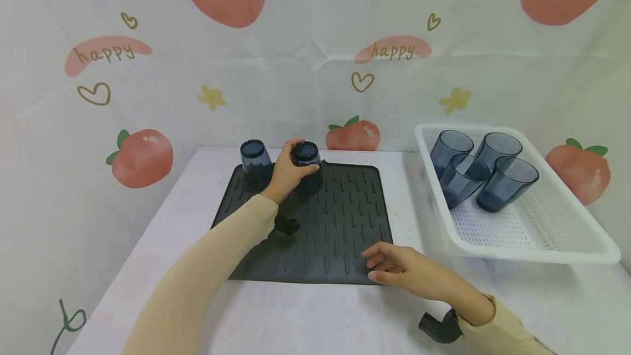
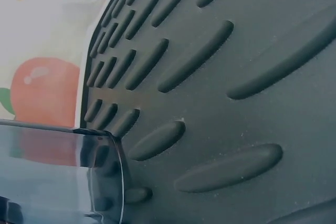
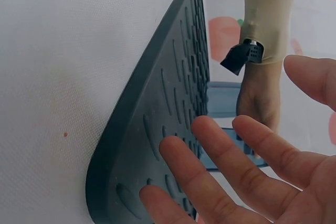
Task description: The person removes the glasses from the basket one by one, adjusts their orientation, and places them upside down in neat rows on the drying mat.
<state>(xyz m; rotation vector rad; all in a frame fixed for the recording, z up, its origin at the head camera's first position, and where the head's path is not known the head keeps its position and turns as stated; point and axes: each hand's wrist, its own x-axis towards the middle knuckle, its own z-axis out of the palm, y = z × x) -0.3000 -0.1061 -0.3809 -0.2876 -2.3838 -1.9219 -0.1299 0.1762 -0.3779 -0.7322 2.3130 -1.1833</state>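
Note:
In the head view my left hand point(image 1: 285, 175) grips a dark blue drinking glass point(image 1: 307, 153), thumb and fingers around its sides. That glass stands upside down at the back of a black ridged drying mat point(image 1: 340, 223). Just left of it, a second upturned blue glass point(image 1: 255, 162) stands on the mat. The left wrist view shows the rim of a clear blue glass point(image 2: 58, 177) against the mat's ridges. My right hand point(image 1: 411, 273) hovers near the mat's front right corner, holding nothing; in the right wrist view its fingers point(image 3: 226, 171) are spread and relaxed.
A white plastic basket point(image 1: 522, 253) stands to the right with several blue glasses point(image 1: 508, 179) leaning inside, rims up. The mat lies on a white table point(image 1: 296, 316). Behind rises a white cloth backdrop point(image 1: 276, 86) printed with fruit and lettering.

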